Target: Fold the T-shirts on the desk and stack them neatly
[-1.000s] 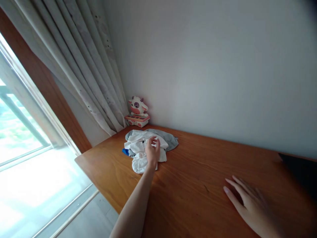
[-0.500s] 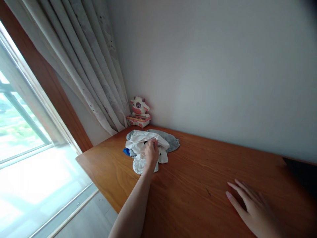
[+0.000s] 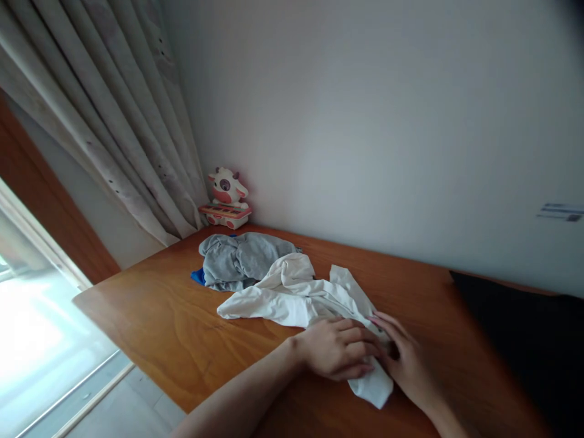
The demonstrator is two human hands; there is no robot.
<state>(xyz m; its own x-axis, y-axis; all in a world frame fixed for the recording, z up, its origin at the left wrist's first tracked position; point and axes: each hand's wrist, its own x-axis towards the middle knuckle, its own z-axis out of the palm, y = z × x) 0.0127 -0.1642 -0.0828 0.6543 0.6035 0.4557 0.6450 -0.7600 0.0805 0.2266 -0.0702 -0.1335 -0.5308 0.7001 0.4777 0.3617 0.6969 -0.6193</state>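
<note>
A crumpled white garment lies across the middle of the wooden table, with one sleeve-like part stretched to the left and another pointing to the back. Over its near right part, my left hand is closed, its fingers bent around the cloth. From the right, my right hand meets it, fingers and thumb on the same cloth; its thumb tip is partly hidden by my left fingers. Behind the white garment sits a bunched grey garment, with a bit of blue cloth poking out at its left.
A cow-shaped toy keyboard stands at the table's back left corner, beside the curtain. A black sheet-like item covers the table's right side. The wooden table ends at the left above a pale floor, and a wall runs behind.
My left hand has drawn the white garment off the grey one, toward me and to the right. My right hand has come onto the cloth. The view has turned to the right.
</note>
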